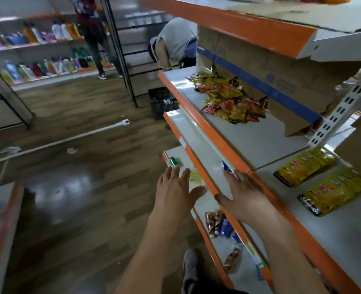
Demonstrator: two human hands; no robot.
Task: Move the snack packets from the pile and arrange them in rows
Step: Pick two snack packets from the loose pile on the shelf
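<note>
Both hands, left hand (pixel 176 188) and right hand (pixel 244 193), were spread open and empty. Pile (pixel 228 98) lay farther along the shelf (pixel 260 141); rows (pixel 322 179) stood nearer. Step: reaching. Next: grasp a pile packet.

Both bare forearms are extended forward from the near edge. The left hand (pixel 176 193) is held flat, fingers spread, palm down. The right hand (pixel 244 195) is likewise spread, empty.
</note>
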